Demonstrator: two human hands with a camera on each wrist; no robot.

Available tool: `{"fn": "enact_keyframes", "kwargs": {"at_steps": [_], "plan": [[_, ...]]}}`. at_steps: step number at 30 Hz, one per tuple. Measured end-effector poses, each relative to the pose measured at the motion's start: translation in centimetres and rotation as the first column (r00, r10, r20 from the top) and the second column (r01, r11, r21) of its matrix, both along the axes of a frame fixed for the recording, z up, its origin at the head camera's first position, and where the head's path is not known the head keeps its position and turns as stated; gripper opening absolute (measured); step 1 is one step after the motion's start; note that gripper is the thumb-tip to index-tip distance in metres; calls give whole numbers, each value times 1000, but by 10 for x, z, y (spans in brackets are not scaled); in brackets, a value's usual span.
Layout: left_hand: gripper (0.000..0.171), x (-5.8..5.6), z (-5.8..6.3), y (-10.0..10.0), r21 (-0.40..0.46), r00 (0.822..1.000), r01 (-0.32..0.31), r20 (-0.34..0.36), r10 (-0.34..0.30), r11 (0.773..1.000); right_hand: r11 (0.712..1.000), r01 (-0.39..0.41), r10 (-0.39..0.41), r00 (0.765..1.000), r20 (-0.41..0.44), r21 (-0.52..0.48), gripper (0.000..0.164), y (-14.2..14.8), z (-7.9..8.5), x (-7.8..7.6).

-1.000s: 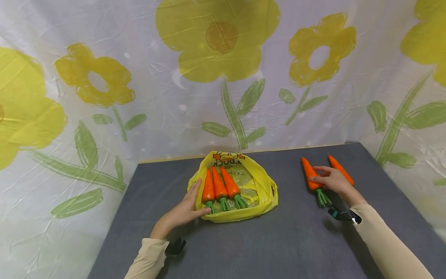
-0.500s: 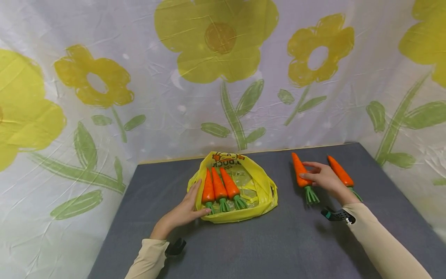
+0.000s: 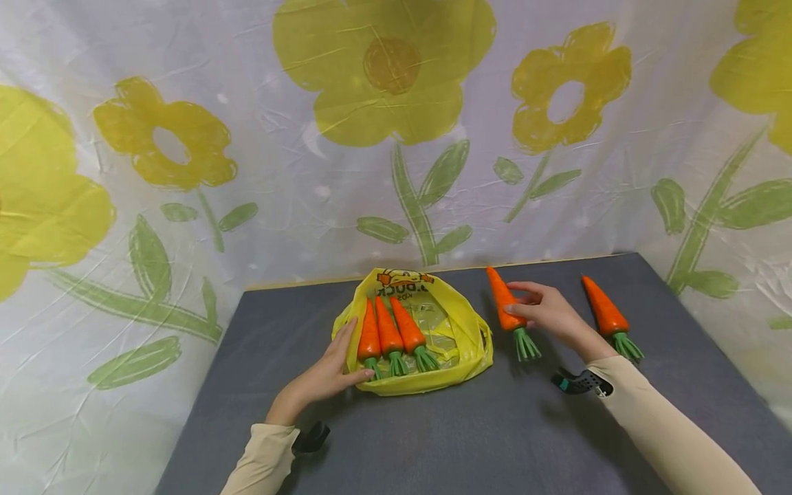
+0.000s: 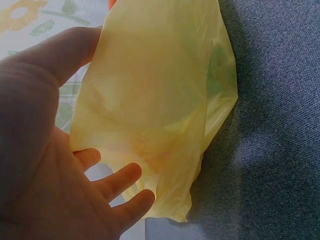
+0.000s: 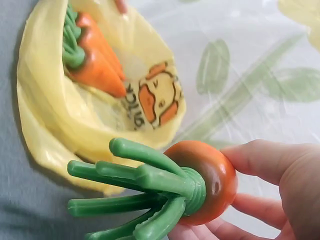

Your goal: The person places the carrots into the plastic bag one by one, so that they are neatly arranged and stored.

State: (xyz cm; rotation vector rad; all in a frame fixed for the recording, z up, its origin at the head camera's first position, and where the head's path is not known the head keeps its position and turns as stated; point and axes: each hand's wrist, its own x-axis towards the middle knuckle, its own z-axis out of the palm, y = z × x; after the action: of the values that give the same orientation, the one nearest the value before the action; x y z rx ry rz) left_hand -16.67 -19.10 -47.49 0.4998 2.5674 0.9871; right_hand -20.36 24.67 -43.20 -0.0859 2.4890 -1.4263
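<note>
Three orange toy carrots with green tops lie side by side in a yellow plastic bag, its mouth spread toward me. My left hand rests against the bag's left side, fingers extended; the thumb reaches over the front rim. In the left wrist view the thumb tip disappears behind the plastic. Right of the bag, my right hand grips another carrot by its thick orange part, tip pointing away, green top toward me. The right wrist view shows this carrot's leafy end in front of the bag.
One more carrot lies farther right on the dark grey table. Behind the table's back edge hangs a white cloth printed with yellow flowers.
My right hand has carried its carrot leftward, closer to the bag, uncovering the carrot at far right. The left hand and the bag have stayed in place.
</note>
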Motion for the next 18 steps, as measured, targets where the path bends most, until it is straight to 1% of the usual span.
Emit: {"fn": "enact_keyframes", "kwargs": {"at_steps": [7, 18], "plan": [[107, 0, 1, 0, 6, 1000, 1, -5, -1, 1000, 998, -44, 44, 999, -4, -40, 69, -18, 4, 0], [107, -1, 0, -1, 1, 1000, -3, -10, 3, 1000, 989, -117, 116, 993, -8, -87, 66, -38, 1, -1]]}}
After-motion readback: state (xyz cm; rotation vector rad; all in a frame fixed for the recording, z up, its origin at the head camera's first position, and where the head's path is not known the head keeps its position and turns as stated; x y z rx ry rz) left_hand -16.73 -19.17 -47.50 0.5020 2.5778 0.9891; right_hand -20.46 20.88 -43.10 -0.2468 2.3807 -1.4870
